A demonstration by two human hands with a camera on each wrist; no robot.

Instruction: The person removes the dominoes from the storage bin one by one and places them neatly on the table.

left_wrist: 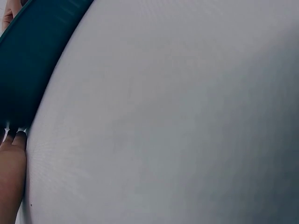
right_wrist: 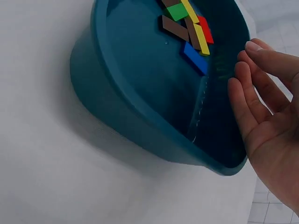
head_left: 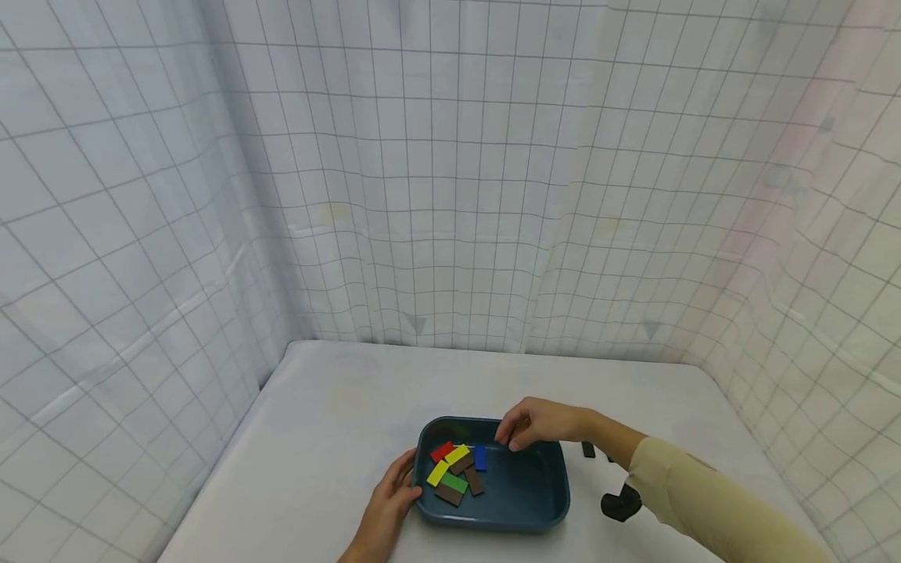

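A dark teal tray (head_left: 556, 500) sits near the front of the white table and holds several flat coloured blocks: red (head_left: 442, 451), yellow (head_left: 457, 453), blue (head_left: 480, 457), green (head_left: 454, 482) and brown (head_left: 474, 480). My left hand (head_left: 403, 483) rests against the tray's left side, with its fingertips (left_wrist: 14, 139) touching the outer wall (left_wrist: 32, 60). My right hand (head_left: 518, 436) hovers over the tray's far rim and holds nothing. In the right wrist view this hand (right_wrist: 250, 84) is relaxed, fingers by the inner wall (right_wrist: 219, 116), a short way from the blue block (right_wrist: 195, 57).
White grid-patterned curtains (head_left: 450, 195) enclose the table (head_left: 317, 414) on the left, back and right. A small black piece (head_left: 587, 450) and a larger black object (head_left: 619, 504) lie to the right of the tray, near my right sleeve (head_left: 704, 500).
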